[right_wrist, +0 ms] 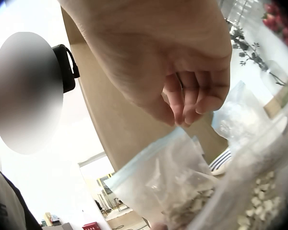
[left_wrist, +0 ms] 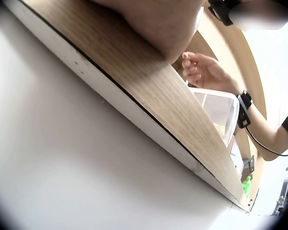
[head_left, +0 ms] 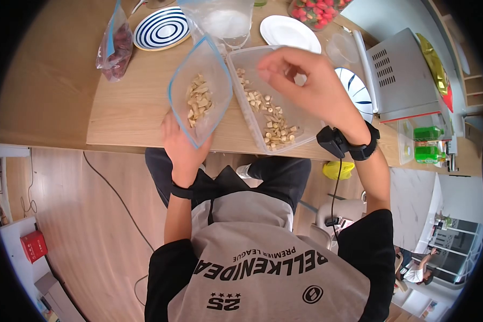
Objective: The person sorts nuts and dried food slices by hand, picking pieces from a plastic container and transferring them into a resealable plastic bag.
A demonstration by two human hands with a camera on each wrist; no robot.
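Note:
A clear zip bag (head_left: pixel 220 88) with a blue seal stands with its mouth spread, pale chopped pieces (head_left: pixel 199 101) inside. My left hand (head_left: pixel 185 147) grips its near lower side, some fingers hidden behind the plastic. Just right of the bag, an open clear plastic box (head_left: pixel 257 134) contains more pale chopped pieces (head_left: pixel 273 119). Above this box hovers my right hand (head_left: pixel 311 80), its fingers curled and the tips gathered against the thumb. In the right wrist view, those fingertips (right_wrist: pixel 187 117) overlap the bag's top edge; no piece shows between them.
Behind are a blue-ringed plate (head_left: pixel 162 29), a bag of dark red food (head_left: pixel 118 51), a bag of white contents (head_left: pixel 225 24), a white plate (head_left: pixel 290 33) and red fruit (head_left: pixel 316 12). A grey vented appliance (head_left: pixel 400 70) stands right. The wooden table's front edge (head_left: pixel 123 146) is close to the body.

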